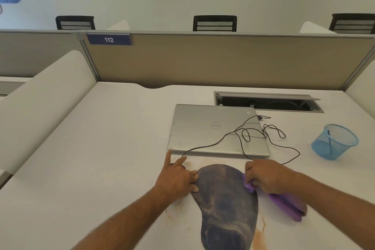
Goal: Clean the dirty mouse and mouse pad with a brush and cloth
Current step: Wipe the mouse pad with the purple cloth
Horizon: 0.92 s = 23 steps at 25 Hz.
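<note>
On the white desk point(101, 148) lies a dark blue mouse pad point(227, 205), its surface dusty and smeared with pale stains, and brownish dirt marks are on the desk around its edges. The left hand point(178, 176) rests at the left edge of the pad: the index and middle fingers are stretched forward on the desk, and the other fingers and the thumb are curled at the pad's rim. The mouse itself is almost hidden under this hand; only a small dark part shows there, so it is not clear if the hand holds it. The right hand point(267, 176) is closed around a bunched purple cloth point(288, 205) at the right edge of the pad, and the rest of the cloth trails on the desk behind the wrist. The two hands are apart, with the pad between them. Just behind the pad lies a closed silver laptop point(215, 130), and a thin black cable point(253, 136) loops over its lid. A blue mesh cup point(334, 142) stands tilted at the right.
</note>
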### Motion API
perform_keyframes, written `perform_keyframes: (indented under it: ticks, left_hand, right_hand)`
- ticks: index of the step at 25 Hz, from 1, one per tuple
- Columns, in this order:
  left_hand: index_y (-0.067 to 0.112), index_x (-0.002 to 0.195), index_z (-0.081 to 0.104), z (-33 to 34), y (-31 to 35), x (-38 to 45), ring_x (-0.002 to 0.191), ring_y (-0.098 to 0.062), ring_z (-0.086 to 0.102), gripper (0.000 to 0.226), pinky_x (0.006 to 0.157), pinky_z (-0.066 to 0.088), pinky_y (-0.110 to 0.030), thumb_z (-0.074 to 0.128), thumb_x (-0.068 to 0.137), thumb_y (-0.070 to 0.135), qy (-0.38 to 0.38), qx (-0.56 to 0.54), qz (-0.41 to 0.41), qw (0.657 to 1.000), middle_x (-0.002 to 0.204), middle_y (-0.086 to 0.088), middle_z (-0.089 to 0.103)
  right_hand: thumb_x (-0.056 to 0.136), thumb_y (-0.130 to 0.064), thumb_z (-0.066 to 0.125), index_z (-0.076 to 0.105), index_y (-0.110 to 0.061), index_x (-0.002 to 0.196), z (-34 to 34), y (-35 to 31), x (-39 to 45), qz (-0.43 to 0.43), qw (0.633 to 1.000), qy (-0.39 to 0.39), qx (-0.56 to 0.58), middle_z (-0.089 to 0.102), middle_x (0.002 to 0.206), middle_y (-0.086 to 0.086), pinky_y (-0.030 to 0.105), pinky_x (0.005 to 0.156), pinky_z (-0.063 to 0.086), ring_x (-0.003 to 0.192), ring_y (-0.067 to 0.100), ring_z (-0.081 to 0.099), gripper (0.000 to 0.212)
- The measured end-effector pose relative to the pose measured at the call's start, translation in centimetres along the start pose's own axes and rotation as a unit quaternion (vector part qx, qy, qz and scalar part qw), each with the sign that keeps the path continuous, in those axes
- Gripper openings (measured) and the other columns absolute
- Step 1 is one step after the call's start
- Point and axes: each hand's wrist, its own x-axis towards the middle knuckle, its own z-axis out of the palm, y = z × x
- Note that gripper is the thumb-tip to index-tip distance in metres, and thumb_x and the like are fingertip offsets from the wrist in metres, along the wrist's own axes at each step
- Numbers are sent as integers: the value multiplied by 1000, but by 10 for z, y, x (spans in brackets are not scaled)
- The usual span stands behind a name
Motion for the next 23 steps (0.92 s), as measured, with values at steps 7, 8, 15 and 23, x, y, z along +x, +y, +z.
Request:
perform_keyframes:
  ticks: [7,8,15,23]
  left_hand:
    - [42,139,54,3,1,-2,154,-22,14,56,113,-20,-63,29,98,69,8,-12,-9,1000,140,9,61]
    - [42,141,52,1,2,-3,154,-22,13,56,114,-20,-62,28,98,69,9,-14,-14,1000,140,8,61]
    - [41,138,55,2,1,-4,154,-21,11,52,112,-23,-61,34,98,67,2,-34,-22,999,139,12,60]
    - [39,136,57,0,3,-2,154,-20,11,51,111,-24,-60,36,98,66,0,-33,-29,999,137,9,62]
  right_hand:
    - [88,-34,49,64,-35,97,-17,-64,42,-78,987,134,32,58,107,-12,32,83,45,99,12,51,18]
    - [90,-34,50,63,-36,97,-13,-77,51,-88,986,140,23,58,109,-11,33,83,44,100,13,50,16]
    - [88,-30,51,55,-37,89,25,-56,18,-112,984,135,-14,57,105,-16,33,75,48,96,13,53,7]
    - [80,-23,54,66,-29,96,-13,-40,-11,-77,996,-43,22,56,102,-11,36,79,48,97,14,54,21]
